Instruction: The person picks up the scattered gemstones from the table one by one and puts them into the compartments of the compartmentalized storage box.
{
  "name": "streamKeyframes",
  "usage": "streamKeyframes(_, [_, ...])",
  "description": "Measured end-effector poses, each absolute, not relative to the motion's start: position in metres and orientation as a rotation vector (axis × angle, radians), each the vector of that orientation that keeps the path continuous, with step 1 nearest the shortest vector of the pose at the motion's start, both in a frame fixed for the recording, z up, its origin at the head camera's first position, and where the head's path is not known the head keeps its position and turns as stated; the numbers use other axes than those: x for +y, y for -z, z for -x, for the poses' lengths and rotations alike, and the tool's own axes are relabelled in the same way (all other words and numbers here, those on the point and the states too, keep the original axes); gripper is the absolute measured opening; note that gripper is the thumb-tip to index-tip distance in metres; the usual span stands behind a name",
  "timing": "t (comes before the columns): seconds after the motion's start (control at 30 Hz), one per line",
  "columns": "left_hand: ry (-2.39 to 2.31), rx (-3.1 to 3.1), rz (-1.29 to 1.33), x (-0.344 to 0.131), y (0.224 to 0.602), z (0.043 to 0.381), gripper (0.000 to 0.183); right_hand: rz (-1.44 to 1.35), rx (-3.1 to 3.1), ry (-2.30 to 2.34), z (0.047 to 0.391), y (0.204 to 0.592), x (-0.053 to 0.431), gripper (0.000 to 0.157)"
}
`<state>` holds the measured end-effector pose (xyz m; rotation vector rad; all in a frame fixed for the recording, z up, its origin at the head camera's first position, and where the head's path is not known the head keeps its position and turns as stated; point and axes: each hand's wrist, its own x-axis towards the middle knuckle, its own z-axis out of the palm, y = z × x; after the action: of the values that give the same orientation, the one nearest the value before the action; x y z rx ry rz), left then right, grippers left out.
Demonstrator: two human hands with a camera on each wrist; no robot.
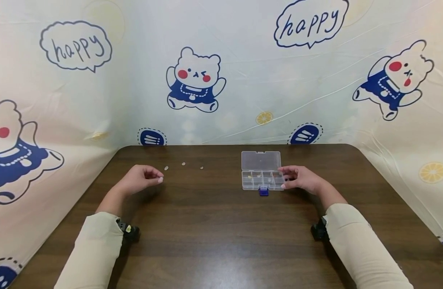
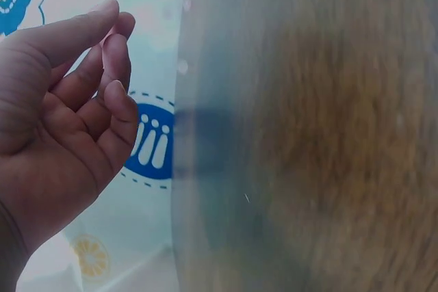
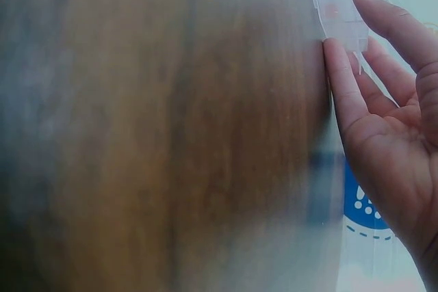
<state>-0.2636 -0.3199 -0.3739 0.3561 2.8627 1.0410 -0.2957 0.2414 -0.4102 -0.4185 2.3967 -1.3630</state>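
Observation:
My left hand (image 1: 141,178) is at the left of the table, thumb and forefinger tips together on a small white piece (image 1: 161,180) that is mostly covered. In the left wrist view the left hand (image 2: 75,100) has its other fingers curled inward. Three small whitish pieces lie just beyond it, one (image 1: 166,168) nearest the fingers, another (image 1: 183,163) farther back and the third (image 1: 202,167) to the right. My right hand (image 1: 302,179) grips the right end of a clear compartment box (image 1: 245,186), thumb at its front corner. The lid (image 1: 261,160) stands open at the back.
Inside the box's compartments sit several tiny pieces, including a yellow one (image 1: 250,176). A blue latch (image 1: 264,191) hangs off the box's front. The brown wooden table (image 1: 214,233) ends at a printed cloth backdrop (image 1: 243,80). Each wrist carries a black camera.

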Motion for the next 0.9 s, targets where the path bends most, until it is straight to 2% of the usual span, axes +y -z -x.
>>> streamKeyframes(0.9, [-1.190, 2.796, -0.562, -0.267, 0.362, 0.259, 0.021, 0.417, 2.398, 1.369, 0.294, 0.411, 0.242, 0.075])
